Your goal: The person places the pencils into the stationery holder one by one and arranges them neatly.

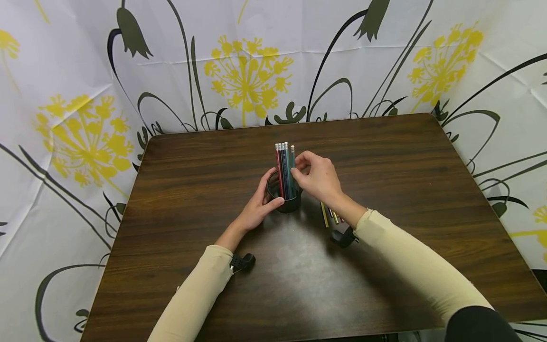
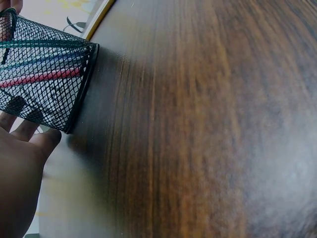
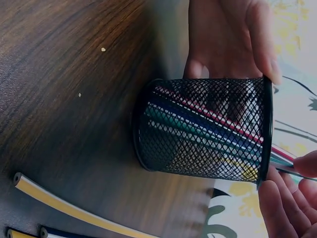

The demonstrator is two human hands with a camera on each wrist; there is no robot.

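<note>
Nearest the person, black wrist cameras (image 1: 243,261) jut from cream sleeves (image 1: 192,289), and loose pencils (image 1: 324,215) lie on the wood-grain table (image 1: 213,161), partly hidden behind the right forearm. Farther on, the left hand (image 1: 259,202) grips the black mesh pencil cup (image 1: 290,206) from its left side, thumb at the rim, the cup roughly upright. The right hand (image 1: 318,175) pinches the teal pencil (image 1: 293,164) between thumb and fingers above the rim. That pencil stands just left of the right hand, the nearer one, long axis close to vertical, lower part inside the cup beside other pencils (image 1: 279,173). Beyond the table hangs a flower-print curtain (image 1: 248,76)
</note>
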